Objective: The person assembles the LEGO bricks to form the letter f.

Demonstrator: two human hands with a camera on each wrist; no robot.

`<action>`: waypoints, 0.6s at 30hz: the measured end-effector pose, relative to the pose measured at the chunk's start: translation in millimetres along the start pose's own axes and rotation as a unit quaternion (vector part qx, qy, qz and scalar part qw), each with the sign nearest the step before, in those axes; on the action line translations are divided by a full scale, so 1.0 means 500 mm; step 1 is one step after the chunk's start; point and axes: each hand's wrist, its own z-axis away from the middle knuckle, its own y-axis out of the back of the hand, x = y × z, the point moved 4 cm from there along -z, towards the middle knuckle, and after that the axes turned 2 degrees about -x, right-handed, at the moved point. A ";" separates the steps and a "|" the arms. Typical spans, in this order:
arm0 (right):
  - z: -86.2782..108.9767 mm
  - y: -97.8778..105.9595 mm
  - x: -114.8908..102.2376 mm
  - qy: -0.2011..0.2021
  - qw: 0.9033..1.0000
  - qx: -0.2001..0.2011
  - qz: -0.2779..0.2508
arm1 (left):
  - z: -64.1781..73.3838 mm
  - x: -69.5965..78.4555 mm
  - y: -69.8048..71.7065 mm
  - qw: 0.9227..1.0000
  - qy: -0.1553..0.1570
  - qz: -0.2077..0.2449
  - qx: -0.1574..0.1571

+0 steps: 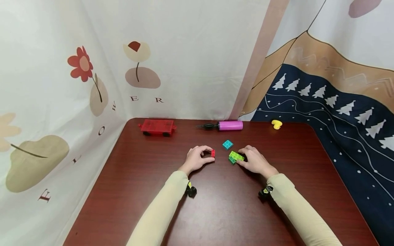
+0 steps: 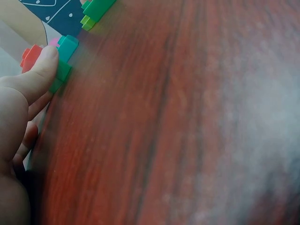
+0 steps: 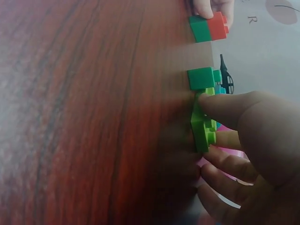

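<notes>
Between thumb and fingers my left hand (image 1: 195, 159) pinches a small red toy brick (image 1: 213, 153). In the right wrist view that red brick sits on a green brick (image 3: 200, 29). My right hand (image 1: 254, 160) holds a lime green brick (image 1: 237, 155), its thumb along the near side and its fingers on the far side. A second green brick (image 1: 232, 160) lies against the lime one, nearer me; whether they are joined I cannot tell. Just beyond, a teal brick (image 1: 227, 145) with studs up rests on the table, touched by neither hand.
Along the back edge of the brown table (image 1: 215, 212) lie a red toy wagon (image 1: 157, 127) at the left and a purple hand pump (image 1: 230, 125) with a black nozzle in the middle. A yellow toy duck (image 1: 276, 124) lies at the right. Printed curtains (image 1: 191, 61) hang behind.
</notes>
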 end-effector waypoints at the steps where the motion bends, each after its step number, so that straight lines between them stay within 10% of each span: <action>1: -0.002 -0.001 0.000 0.000 1.000 0.002 0.001 | 0.000 0.001 0.000 1.000 0.001 0.000 -0.001; 18: -0.019 -0.007 -0.005 0.008 1.000 0.010 0.007 | -0.001 0.003 0.003 1.000 -0.010 0.005 0.008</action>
